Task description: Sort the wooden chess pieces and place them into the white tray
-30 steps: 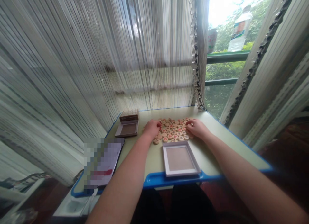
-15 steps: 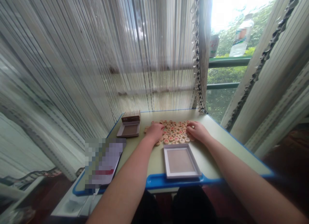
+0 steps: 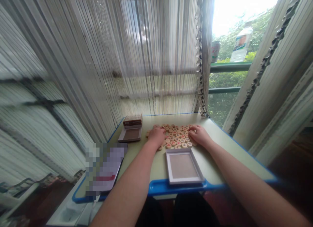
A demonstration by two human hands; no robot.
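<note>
Many round wooden Chinese chess pieces [image 3: 179, 138] with red and dark characters lie in a close spread on the table. My left hand [image 3: 156, 136] rests over the left edge of the spread, fingers loosely bent and apart, with a few pieces beside and under it. At the opposite side, my right hand [image 3: 199, 135] has its curved fingertips against the rightmost pieces, thumb apart from the fingers. No piece is seen gripped in either hand. Just in front of the spread lies an open shallow white box [image 3: 197, 162] with a brown inside.
A second shallow box [image 3: 119, 138] and a closed brown box [image 3: 132, 119] lie at the table's back left. Toward the left edge is a flat device [image 3: 110, 168], partly blurred out. String curtains [image 3: 156, 57] hang behind; a bottle [image 3: 241, 44] stands at the window.
The view has tilted up slightly, so the table sits a little lower. Both hands stay at the sides of the pieces with only small finger shifts.
</note>
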